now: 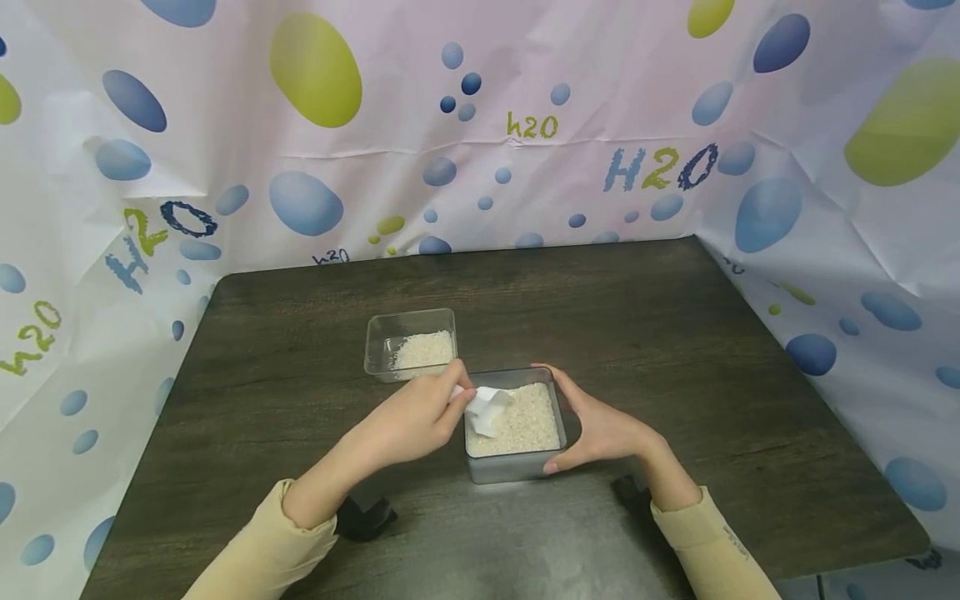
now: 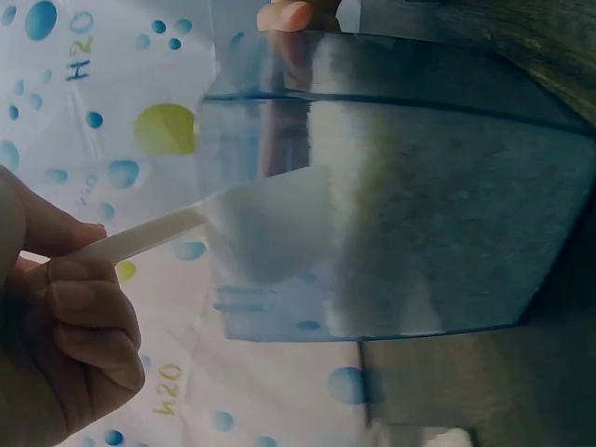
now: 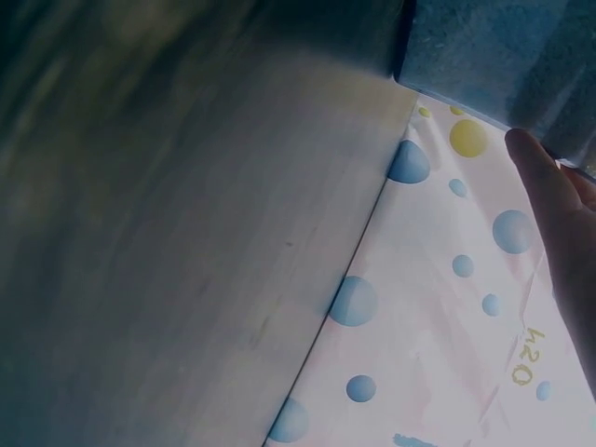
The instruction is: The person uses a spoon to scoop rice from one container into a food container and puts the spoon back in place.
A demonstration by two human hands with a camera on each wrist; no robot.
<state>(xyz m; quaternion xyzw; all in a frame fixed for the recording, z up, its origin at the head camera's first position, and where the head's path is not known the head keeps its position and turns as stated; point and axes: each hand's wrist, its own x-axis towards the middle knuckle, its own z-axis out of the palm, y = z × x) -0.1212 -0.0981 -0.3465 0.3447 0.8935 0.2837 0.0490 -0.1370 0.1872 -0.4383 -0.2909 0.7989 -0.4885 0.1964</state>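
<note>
In the head view, my left hand (image 1: 416,417) pinches the handle of a white scoop (image 1: 487,408). The scoop's head is tilted down at the rice (image 1: 531,421) inside a bluish-grey see-through container (image 1: 510,469). Its straight handle (image 2: 149,233) shows between thumb and curled fingers in the left wrist view. My right hand (image 1: 606,429) grips the container's right side, thumb at the near corner and fingers at the far corner. From the right wrist, the thumb side of this hand (image 3: 554,205) lies against the container's wall (image 3: 494,65).
Behind and left of the grey container stands a smaller clear tub (image 1: 377,343) with a heap of rice (image 1: 424,350) toward its right side. Both sit on a dark wood table (image 1: 675,317). A patterned white sheet (image 1: 480,183) hangs around the table's back and sides.
</note>
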